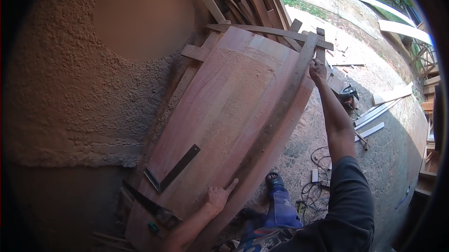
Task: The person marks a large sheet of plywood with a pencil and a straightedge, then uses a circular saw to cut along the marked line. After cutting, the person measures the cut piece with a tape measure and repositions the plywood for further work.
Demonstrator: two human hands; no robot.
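A wide reddish wooden panel [206, 126], dusted with sawdust, stretches away from me on a support. Along its right side lies a long, dark, narrow board [269, 136]. My left hand [218, 198] rests on the near part of the panel, one finger stretched against the board's edge. At the board's far end is my right hand [318, 70], its fingers closed by the panel's right edge; whatever they hold is too small to make out. A try square [180, 168] lies flat left of my left hand. Beside it, a handsaw [146, 201] lies across the panel's left edge.
A small green object [153, 227] sits near the saw handle. Wooden pieces [266, 31] cross under the far end. Right of the panel are a power tool [348, 94], pale strips [374, 116] and tangled cables [308, 191] on the ground. A rough wall [93, 97] stands left.
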